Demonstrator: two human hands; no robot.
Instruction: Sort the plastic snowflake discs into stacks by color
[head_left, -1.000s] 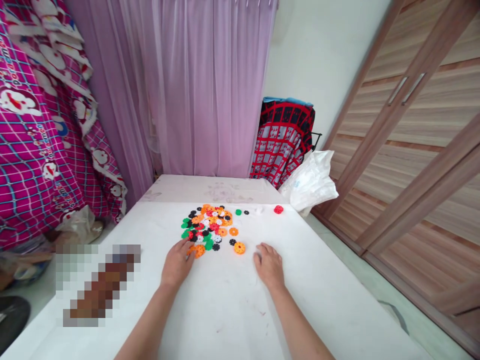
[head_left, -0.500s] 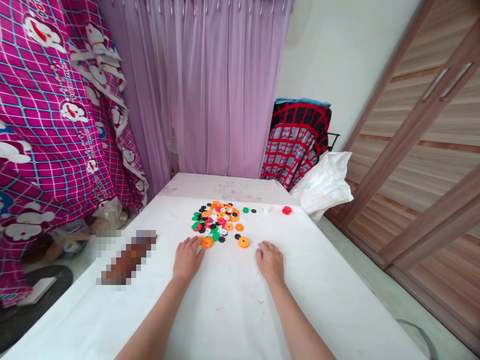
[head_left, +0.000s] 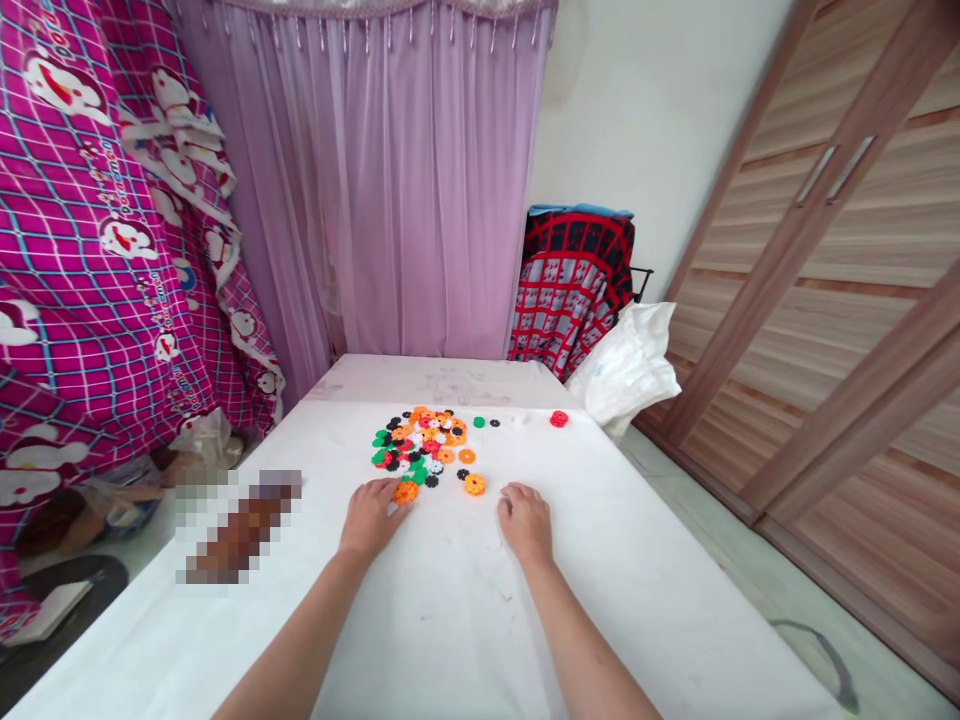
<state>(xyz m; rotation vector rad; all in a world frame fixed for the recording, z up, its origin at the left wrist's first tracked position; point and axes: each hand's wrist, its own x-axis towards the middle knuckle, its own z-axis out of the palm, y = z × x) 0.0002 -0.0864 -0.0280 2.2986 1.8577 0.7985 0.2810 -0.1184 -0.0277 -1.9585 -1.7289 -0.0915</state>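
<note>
My left hand [head_left: 371, 520] rests on the white-covered table with its thumb and fingers around the left side of an orange notched plastic disc piece [head_left: 406, 492]. The fingers partly cover that piece. On the right, my right hand [head_left: 527, 520] lies palm down, its fingers slightly bent and holding nothing. A second orange disc piece [head_left: 475, 485] sits just left of it, apart from the fingers. Beyond both hands spreads a loose pile of notched discs [head_left: 424, 437] in orange, red, green, black and white.
A red disc piece [head_left: 559, 419], a green disc [head_left: 478, 422] and a black disc [head_left: 495, 423] lie farther back on the table [head_left: 450, 620]. A blurred-out item [head_left: 244, 530] is at the left. A white bag [head_left: 630, 365] stands by the right back corner.
My left hand has closed in around the orange piece, which has shifted slightly toward me. My right hand's fingers are a little more bent. The whole view has turned slightly right.
</note>
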